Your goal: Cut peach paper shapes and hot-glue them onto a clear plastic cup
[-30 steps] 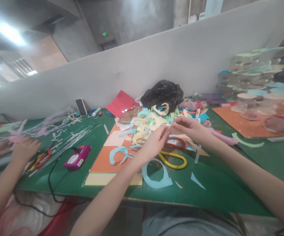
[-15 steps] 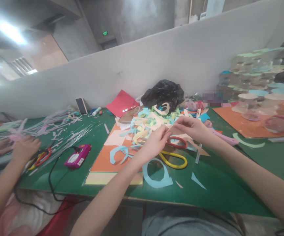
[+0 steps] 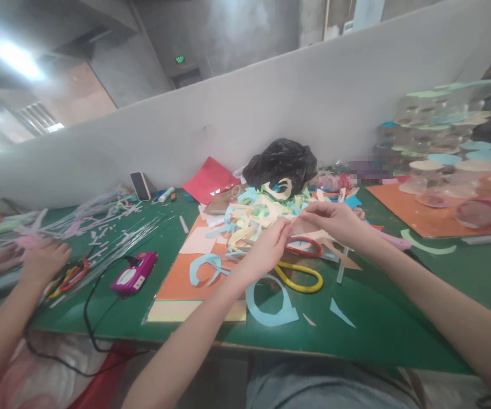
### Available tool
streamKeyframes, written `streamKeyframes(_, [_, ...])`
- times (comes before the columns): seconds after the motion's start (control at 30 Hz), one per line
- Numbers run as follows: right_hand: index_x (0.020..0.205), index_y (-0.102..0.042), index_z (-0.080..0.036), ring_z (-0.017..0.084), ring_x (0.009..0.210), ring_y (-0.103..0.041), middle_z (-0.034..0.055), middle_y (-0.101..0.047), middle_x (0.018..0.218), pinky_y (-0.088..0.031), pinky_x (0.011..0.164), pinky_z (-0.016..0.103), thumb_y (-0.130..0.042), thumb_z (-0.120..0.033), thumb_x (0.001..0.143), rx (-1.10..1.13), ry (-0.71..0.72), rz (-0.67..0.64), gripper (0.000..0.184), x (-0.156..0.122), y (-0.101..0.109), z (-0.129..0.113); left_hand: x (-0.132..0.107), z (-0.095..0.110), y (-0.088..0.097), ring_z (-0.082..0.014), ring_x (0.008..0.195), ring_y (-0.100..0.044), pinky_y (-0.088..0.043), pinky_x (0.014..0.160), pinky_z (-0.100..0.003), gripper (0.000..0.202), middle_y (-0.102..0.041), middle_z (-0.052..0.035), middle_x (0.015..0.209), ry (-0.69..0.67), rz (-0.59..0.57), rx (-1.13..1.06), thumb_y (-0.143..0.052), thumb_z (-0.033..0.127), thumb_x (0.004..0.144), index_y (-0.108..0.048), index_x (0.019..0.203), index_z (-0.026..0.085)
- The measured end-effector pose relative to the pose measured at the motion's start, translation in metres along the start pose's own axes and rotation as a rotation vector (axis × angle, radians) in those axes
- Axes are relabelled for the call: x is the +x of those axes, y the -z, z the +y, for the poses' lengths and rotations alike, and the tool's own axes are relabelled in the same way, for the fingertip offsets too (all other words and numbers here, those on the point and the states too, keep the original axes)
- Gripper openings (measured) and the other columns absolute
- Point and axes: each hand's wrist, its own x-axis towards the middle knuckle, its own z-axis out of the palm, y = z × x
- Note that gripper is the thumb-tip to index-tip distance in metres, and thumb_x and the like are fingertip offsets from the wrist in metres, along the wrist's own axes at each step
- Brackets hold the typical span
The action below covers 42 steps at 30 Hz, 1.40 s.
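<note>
My left hand (image 3: 272, 244) and my right hand (image 3: 329, 220) face each other over the pile of paper scraps, fingertips pinched and almost meeting. Something small and pale seems to lie between them, but it is too blurred to name. Just below the hands are scissors with one red handle (image 3: 313, 253) and one yellow handle (image 3: 302, 288); their blades are hidden. Several coloured paper offcuts (image 3: 251, 218) are heaped behind my left hand. Nearer the table edge lies a blue paper ring (image 3: 251, 309), with a blue sliver (image 3: 341, 314) to its right.
On the left, a co-worker's hands (image 3: 45, 261) handle pink strips. A magenta box (image 3: 137, 274) with a black cable lies between us. Behind are a phone (image 3: 140, 186), a red sheet (image 3: 209, 180) and a black plastic bag (image 3: 281, 162). Clear cups with paper discs (image 3: 445, 162) stack up at right.
My hands stay pinched in nearly the same place, with the fingertips very slightly farther apart. The whole view has shifted a little; the things on the table lie as before.
</note>
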Motion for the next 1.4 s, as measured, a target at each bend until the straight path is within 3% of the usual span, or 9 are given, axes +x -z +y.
streamKeyframes(0.2, [0.072, -0.068, -0.018, 0.017, 0.071, -0.056, 0.0044, -0.066, 0.077, -0.044, 0.066, 0.03, -0.066, -0.069, 0.068, -0.011, -0.029, 0.045, 0.05, 0.001, -0.002, 0.005, 0.001, -0.002, -0.001, -0.013, 0.068, -0.046, -0.034, 0.068, -0.027, 0.026, -0.046, 0.0029, 0.071, -0.005, 0.012, 0.055, -0.029, 0.038, 0.101, -0.04, 0.083, 0.021])
streamKeyframes(0.37, [0.072, -0.067, -0.019, 0.015, 0.068, -0.052, 0.0024, -0.062, 0.074, -0.041, 0.063, 0.028, -0.062, -0.065, 0.074, -0.053, -0.003, 0.035, 0.046, -0.001, -0.003, 0.004, 0.001, -0.002, 0.0, -0.0139, 0.066, -0.046, -0.034, 0.068, -0.028, 0.029, -0.046, 0.0031, 0.066, 0.026, -0.016, 0.075, -0.027, 0.037, 0.101, -0.039, 0.08, 0.022])
streamKeyframes(0.67, [0.066, -0.052, -0.021, 0.015, 0.061, -0.042, -0.0007, -0.045, 0.064, -0.036, 0.057, 0.028, -0.049, -0.063, 0.085, -0.139, 0.057, -0.05, 0.046, -0.004, -0.002, -0.005, 0.0, -0.003, -0.004, -0.0131, 0.062, -0.046, -0.038, 0.07, -0.028, 0.032, -0.046, 0.0043, 0.063, -0.011, -0.007, -0.078, -0.024, 0.041, 0.101, -0.037, 0.078, 0.022])
streamKeyframes(0.83, [0.066, -0.053, -0.022, 0.017, 0.066, -0.047, 0.0008, -0.051, 0.066, -0.039, 0.06, 0.03, -0.049, -0.057, 0.088, -0.17, 0.059, -0.013, 0.041, -0.005, -0.004, 0.0, -0.001, 0.001, -0.002, -0.0145, 0.069, -0.05, -0.039, 0.073, -0.029, 0.032, -0.051, 0.0021, 0.068, 0.015, -0.018, -0.013, -0.027, 0.041, 0.101, -0.041, 0.08, 0.022])
streamKeyframes(1.0, [0.073, -0.06, -0.022, 0.02, 0.077, -0.056, 0.0029, -0.064, 0.078, -0.043, 0.069, 0.031, -0.048, -0.051, 0.091, -0.15, 0.068, -0.076, 0.036, -0.009, -0.009, -0.005, -0.003, 0.007, -0.004, -0.0141, 0.073, -0.054, -0.04, 0.072, -0.028, 0.029, -0.056, 0.002, 0.076, 0.042, 0.038, -0.017, -0.032, 0.047, 0.099, -0.044, 0.09, 0.022])
streamKeyframes(1.2, [0.073, -0.055, -0.023, 0.017, 0.068, -0.053, 0.0007, -0.059, 0.069, -0.041, 0.062, 0.029, -0.045, -0.05, 0.092, -0.237, 0.072, -0.1, 0.035, -0.009, -0.009, -0.009, -0.003, 0.008, -0.005, -0.0128, 0.065, -0.051, -0.04, 0.07, -0.028, 0.033, -0.054, 0.004, 0.067, 0.05, 0.065, -0.085, -0.029, 0.047, 0.1, -0.04, 0.083, 0.022])
streamKeyframes(1.4, [0.068, -0.051, -0.022, 0.017, 0.06, -0.055, -0.0003, -0.059, 0.06, -0.041, 0.061, 0.03, -0.041, -0.046, 0.094, -0.297, 0.039, -0.145, 0.036, -0.008, -0.008, -0.008, -0.002, 0.006, -0.005, -0.013, 0.068, -0.049, -0.037, 0.066, -0.027, 0.035, -0.051, 0.003, 0.073, 0.082, 0.079, -0.058, -0.031, 0.051, 0.099, -0.043, 0.086, 0.022])
